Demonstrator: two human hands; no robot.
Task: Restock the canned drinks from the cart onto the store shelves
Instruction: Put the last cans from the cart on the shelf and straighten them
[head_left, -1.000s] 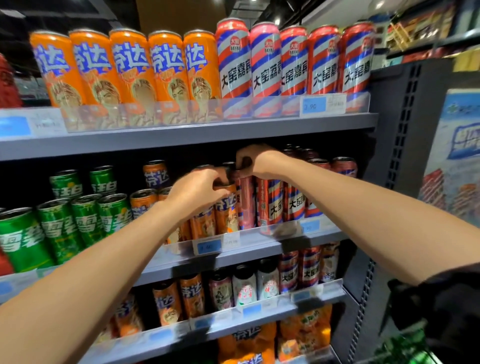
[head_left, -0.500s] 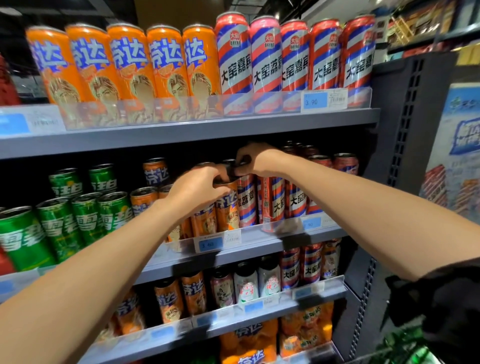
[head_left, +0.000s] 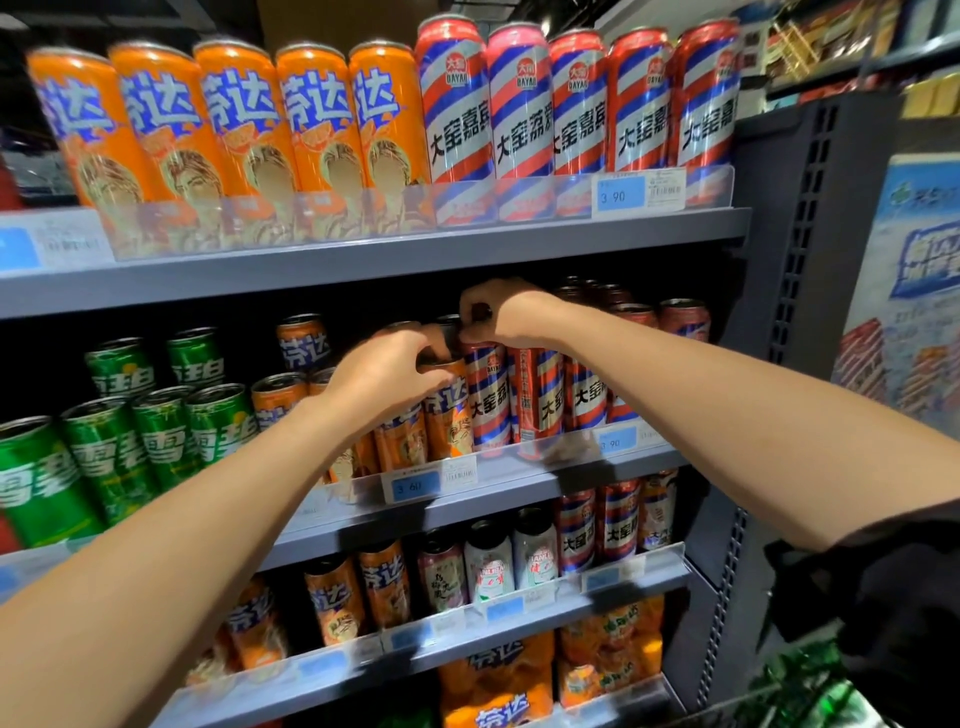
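- Step in hand, as I read it: seating and straightening cans on the middle shelf (head_left: 519, 470) — placement, not pickup.
- Left hand (head_left: 382, 376) sits on top of the orange Fanta can (head_left: 448, 415) at the shelf front; fingers curled over its rim, clamped on the top edge.
- Right hand (head_left: 501, 314) is over the striped Dayao can (head_left: 488, 397) just beside it; fingertips curled down onto the lid. Looks like a pinch on the rim, but whether it's a firm grip or just a touch — cannot tell.
- The two cans stand upright, touching or nearly so, behind the clear plastic front lip (head_left: 431, 480) with its blue price tags.
- Next move, my guess: press both down flat, turn labels forward, let go, then reach back to the cart. The cart isn't clearly visible; only a green blur at bottom right.
- Needs care: tall slim cans tip easily, and neighbours are packed tight, so a sideways nudge could knock over the row.
- Materials: thin glossy aluminium cylinders, smooth printed skins, bare metal lids with raised rims. Likely slick — rim grip is the sensible hold.
- Shelving is matte grey painted metal; perforated upright (head_left: 795, 249) on the right.
- Green Sprite cans (head_left: 156, 441) stand to the left on the same shelf; soft orange bags (head_left: 498, 680) on the bottom shelf.
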